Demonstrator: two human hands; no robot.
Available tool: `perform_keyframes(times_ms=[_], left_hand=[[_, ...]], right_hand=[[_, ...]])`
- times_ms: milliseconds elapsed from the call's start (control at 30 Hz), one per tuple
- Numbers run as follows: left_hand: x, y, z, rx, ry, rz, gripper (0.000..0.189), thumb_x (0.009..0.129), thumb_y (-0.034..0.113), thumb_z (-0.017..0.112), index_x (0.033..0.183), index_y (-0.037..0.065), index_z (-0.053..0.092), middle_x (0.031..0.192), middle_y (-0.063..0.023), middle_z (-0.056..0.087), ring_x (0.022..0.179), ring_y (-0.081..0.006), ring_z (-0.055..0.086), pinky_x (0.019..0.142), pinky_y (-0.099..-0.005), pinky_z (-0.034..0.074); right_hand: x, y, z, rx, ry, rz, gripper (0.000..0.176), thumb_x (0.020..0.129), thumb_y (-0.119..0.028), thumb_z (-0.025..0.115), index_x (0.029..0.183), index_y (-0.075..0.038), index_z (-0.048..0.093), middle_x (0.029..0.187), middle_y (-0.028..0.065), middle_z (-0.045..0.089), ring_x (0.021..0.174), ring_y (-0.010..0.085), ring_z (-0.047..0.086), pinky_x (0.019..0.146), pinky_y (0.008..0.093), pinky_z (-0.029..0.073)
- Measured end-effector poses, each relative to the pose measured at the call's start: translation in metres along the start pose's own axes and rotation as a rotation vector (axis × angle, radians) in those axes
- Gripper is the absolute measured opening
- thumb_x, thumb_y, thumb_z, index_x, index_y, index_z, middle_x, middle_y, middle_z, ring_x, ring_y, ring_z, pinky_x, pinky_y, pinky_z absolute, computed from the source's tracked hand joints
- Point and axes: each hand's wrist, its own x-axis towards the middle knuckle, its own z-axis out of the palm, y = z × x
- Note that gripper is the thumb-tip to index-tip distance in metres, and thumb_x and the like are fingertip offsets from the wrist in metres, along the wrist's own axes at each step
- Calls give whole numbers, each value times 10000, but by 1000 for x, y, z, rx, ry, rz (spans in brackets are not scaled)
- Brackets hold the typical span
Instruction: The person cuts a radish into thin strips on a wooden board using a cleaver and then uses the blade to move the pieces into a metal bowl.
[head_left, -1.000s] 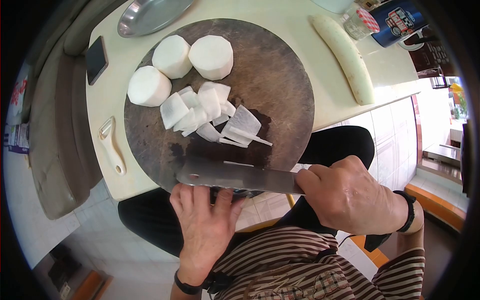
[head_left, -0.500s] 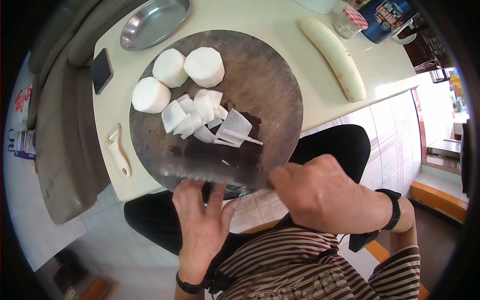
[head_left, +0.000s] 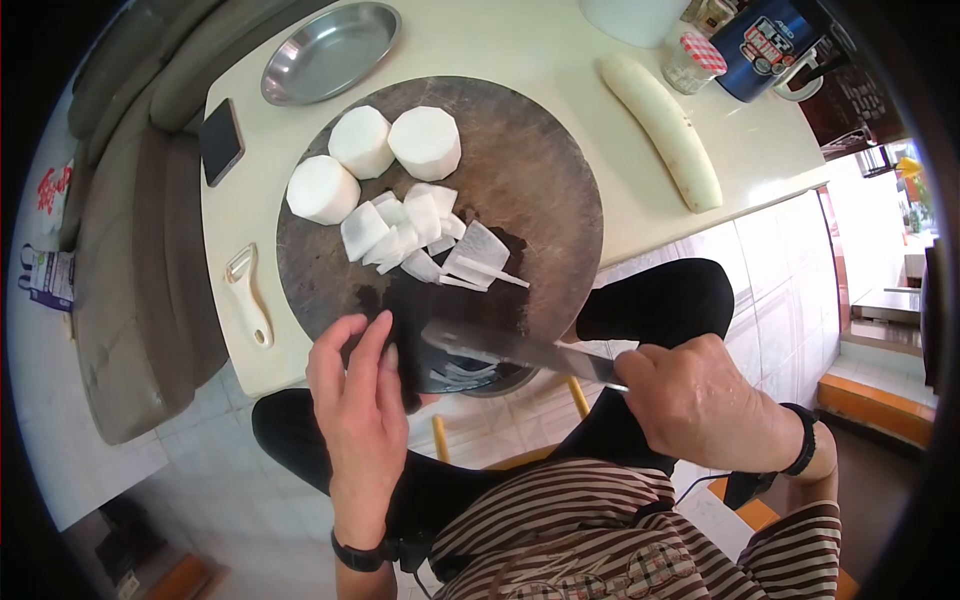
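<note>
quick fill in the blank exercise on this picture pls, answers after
The knife is gripped in the ____ hand. Exactly ____ thick white chunks stand on the round cutting board. In the picture, the peeler lies to the ____ of the board. The glass jar has a red and ____ lid.

Missing words: right; three; left; white.

The person wears a striped brown-and-cream shirt point(head_left: 560, 500) with a checked print point(head_left: 640, 568) low in the frame, and black trousers point(head_left: 660, 300). Dark bands circle both wrists, behind the left hand point(head_left: 360, 425) and right hand point(head_left: 695, 400); a thin dark cable point(head_left: 694, 486) shows lower right.
</note>
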Motion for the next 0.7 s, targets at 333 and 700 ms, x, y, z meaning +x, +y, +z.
perform_keyframes(times_ms=[333,700], left_hand=[[23,4,22,108,-91,223,537,745,-93,677,1235,124,695,1150,-107,575,1042,-313,568,893,-428,439],[27,12,22,255,-228,212,532,789,-62,630,1295,101,650,1205,-120,538,1114,-323,527,954,-448,398]], right_hand=[[-13,11,3,38,59,45,140,704,18,652,775,12,532,649,121,555,501,306,585,447,389,429],[-17,19,8,122,130,112,144,770,7,691,764,13,548,609,121,520,494,317,565,459,403,414]])
